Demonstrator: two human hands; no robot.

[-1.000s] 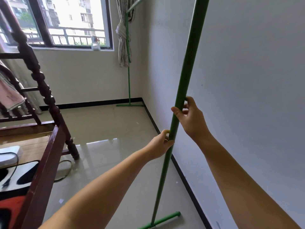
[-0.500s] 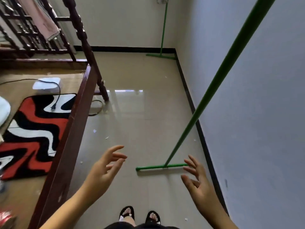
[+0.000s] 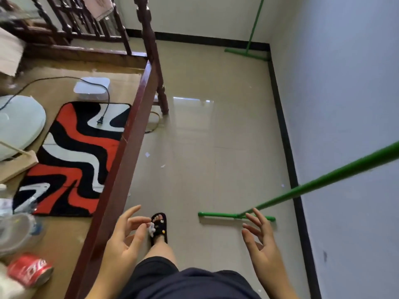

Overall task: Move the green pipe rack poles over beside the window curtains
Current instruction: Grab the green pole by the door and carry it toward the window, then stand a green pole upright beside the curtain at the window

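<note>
A pale tiled floor (image 3: 216,130) fills most of the head view, bounded on the right by a grey-white wall (image 3: 345,104) with a black skirting strip. On the left runs a dark red-brown wooden bed frame (image 3: 121,165), its turned post rising near the top centre, and inside it lie a red, black and white wavy rug (image 3: 71,160), a white box with a black cable, and a red drink can (image 3: 29,269) at the lower left. The near green pole (image 3: 323,180) slants up out of the right edge, resting along the wall side, and its foot bar (image 3: 216,215) lies flat on the floor just ahead of the person. The far green pole (image 3: 255,20) stands in the room's far corner, its foot bar against the skirting. The left hand (image 3: 127,238) is released, fingers spread, holding nothing, just beside a foot in a black sandal (image 3: 159,227). The right hand (image 3: 261,240) is likewise released and loose, close to the near foot bar but apart from it.
</note>
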